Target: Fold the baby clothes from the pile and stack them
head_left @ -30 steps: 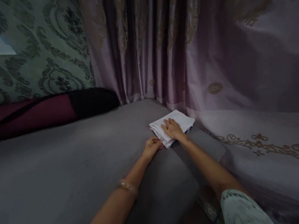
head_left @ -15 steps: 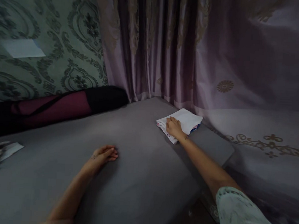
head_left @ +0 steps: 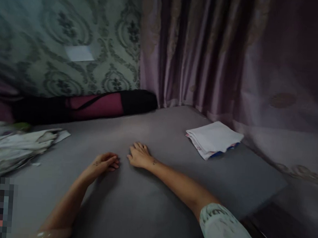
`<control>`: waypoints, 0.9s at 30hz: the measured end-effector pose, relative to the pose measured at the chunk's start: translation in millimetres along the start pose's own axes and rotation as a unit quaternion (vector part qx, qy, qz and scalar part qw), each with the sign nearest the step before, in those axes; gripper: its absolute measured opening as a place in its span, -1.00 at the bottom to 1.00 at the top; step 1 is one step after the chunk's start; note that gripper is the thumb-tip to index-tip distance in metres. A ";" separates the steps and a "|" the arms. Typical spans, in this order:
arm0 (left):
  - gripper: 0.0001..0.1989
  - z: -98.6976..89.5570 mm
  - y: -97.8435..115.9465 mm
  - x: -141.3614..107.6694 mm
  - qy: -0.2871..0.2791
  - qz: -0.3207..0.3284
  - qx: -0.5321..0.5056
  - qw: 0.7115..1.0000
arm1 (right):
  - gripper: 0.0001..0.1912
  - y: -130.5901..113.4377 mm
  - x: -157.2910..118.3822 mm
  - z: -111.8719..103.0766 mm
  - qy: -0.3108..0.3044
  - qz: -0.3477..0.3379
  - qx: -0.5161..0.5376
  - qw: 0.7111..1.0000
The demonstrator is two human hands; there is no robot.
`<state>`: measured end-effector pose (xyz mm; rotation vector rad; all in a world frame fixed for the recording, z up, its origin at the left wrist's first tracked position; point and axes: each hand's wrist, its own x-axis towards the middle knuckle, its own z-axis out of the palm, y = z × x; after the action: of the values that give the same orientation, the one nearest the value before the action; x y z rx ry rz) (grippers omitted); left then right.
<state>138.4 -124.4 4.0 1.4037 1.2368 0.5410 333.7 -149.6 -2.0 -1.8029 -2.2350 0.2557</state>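
So the folded white cloth stack [head_left: 214,136] lies by itself on the gray surface [head_left: 148,201], near the curtain [head_left: 213,65], and from the right hand [head_left: 139,155] it's off to the right and a bit farther back. The right hand is def the nearer of the 2, with bare surface between it and the stack. Long axis is hard to call from this angle, tbh; it looks widest left to right, with 1 corner pointing back toward the person. Right fingers are somewhat spread and slightly bent, palm down, nothing visible in them. The left hand [head_left: 105,163] is just beside the right one, fingers loosely curled and close together; no object shows, but I can't tell how wide the thumb gap is. Farther left there's a rumpled cloth pile [head_left: 19,148], well apart from the left hand but nearer to it than to the right. Compared with the frame 0.5 s back, the right hand is off the stack and over by the left one, the view is swung left, and way more of the pile shows.
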 end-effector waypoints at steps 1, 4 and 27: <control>-0.61 -3.0 1.2 -3.6 -0.008 0.008 0.002 1.000 | -0.59 -12.9 2.0 4.7 -0.002 -0.019 0.006 1.000; -0.59 -16.1 3.9 -13.0 -0.023 0.016 0.021 0.999 | -0.55 -42.9 4.6 16.2 0.001 -0.058 0.014 0.998; -0.84 -226.8 -21.8 -70.4 0.488 -0.025 0.003 0.872 | -0.45 -45.8 21.9 63.7 0.092 -0.111 -0.084 0.986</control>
<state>-89.8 -93.4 66.0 1.0872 2.0502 1.3045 267.2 -136.5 -47.1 -1.5606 -2.3547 -0.1409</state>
